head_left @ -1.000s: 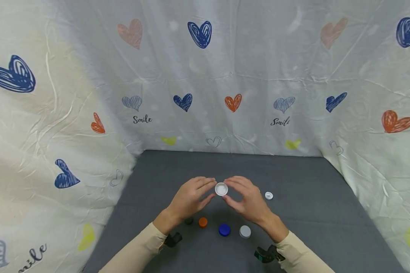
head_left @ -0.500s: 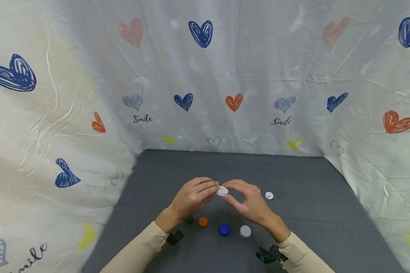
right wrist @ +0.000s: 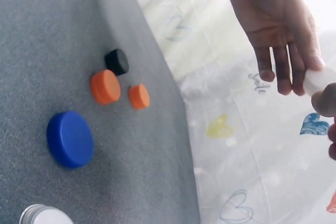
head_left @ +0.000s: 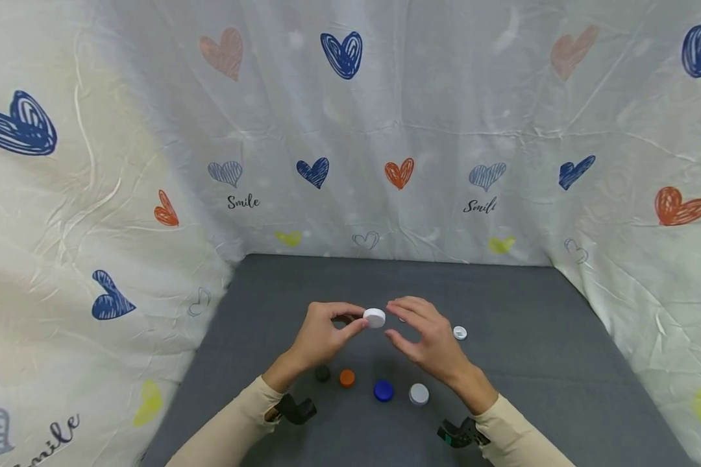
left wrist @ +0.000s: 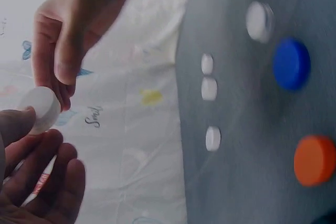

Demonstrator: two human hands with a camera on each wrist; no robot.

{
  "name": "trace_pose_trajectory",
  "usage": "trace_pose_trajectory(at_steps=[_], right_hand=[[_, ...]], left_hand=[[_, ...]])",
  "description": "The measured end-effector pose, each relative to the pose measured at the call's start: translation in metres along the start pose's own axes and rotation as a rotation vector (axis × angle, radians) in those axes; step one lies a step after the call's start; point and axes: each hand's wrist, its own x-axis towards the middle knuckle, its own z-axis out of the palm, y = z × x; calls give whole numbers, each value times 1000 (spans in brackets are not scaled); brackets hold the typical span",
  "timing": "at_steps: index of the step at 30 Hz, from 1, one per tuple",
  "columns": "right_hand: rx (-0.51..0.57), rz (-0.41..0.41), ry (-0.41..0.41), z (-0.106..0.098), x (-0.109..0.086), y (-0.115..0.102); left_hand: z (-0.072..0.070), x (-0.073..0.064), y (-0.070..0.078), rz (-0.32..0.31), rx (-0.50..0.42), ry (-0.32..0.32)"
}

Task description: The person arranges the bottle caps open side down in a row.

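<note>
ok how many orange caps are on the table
2: one orange cap between the black cap and blue cap, a second orange cap farther back; more may be hidden.

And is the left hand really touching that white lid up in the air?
Touching. The head view shows the left hand pinching the white lid at its edge, and the left wrist view shows the thumb against it.

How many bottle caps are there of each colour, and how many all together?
White caps: 5, counting the held cap in the left hand
Orange caps: 2
Blue cap: 1
Black cap: 1
Total: 9 caps in sight across the three views
</note>
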Motion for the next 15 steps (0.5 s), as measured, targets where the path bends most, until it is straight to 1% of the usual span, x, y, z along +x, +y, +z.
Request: trace_pose_trajectory(at_steps=[3, 5, 8, 11, 15], right_hand=[[-24, -69, 10, 0, 1, 0], [-34, -112, 15, 1, 2, 0], [-44, -163, 13, 3, 3, 0], [-58, -197, 11, 4, 2, 0], [-72, -195, 0, 5, 1, 0]], left_hand=[[0, -1, 1, -123, -92, -47], [0, -1, 1, -189, -125, -87], [-1, -2, 1, -255, -145, -136], [-1, -2, 1, -278, -151, -164], [-1, -1, 2, -271, -154, -178]])
